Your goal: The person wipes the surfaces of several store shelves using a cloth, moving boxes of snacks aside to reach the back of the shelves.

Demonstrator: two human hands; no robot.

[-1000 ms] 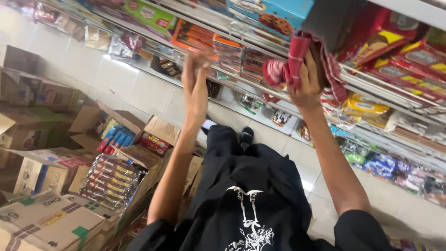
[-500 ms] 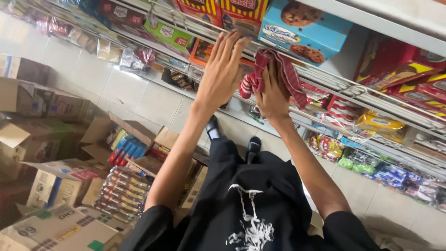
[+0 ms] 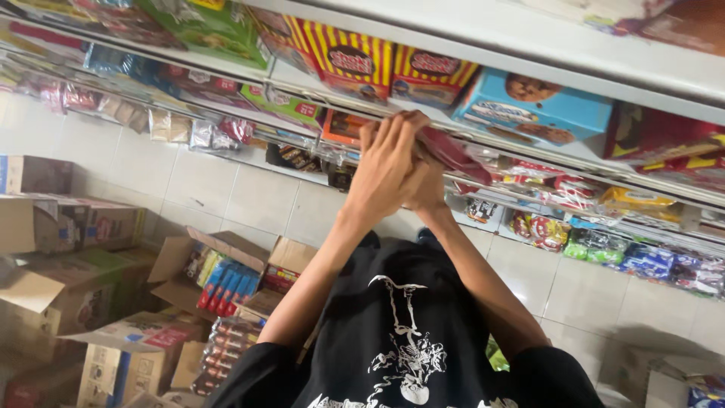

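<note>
Both my hands are raised to the front edge of a shop shelf (image 3: 521, 177). My left hand (image 3: 387, 170) lies across my right hand (image 3: 427, 190), with its fingertips bent over a red cloth (image 3: 451, 153). The cloth is bunched against the shelf edge and sticks out to the right of my fingers. My right hand is mostly hidden beneath the left and grips the cloth from below. A blue biscuit box (image 3: 532, 106) stands just above and to the right of the hands. Red-and-yellow striped boxes (image 3: 351, 59) stand above them to the left.
Shelves with packets and boxes run across the top and right. Wrapped snacks (image 3: 604, 248) fill the lower shelf on the right. Open cardboard cartons (image 3: 226, 276) of goods crowd the white tiled floor (image 3: 257, 198) at the left. My black printed shirt (image 3: 408, 332) fills the bottom centre.
My left hand has moved right and closed over my right hand and the red cloth. Both hands have shifted left along the shelf, and the view has tilted further upward.
</note>
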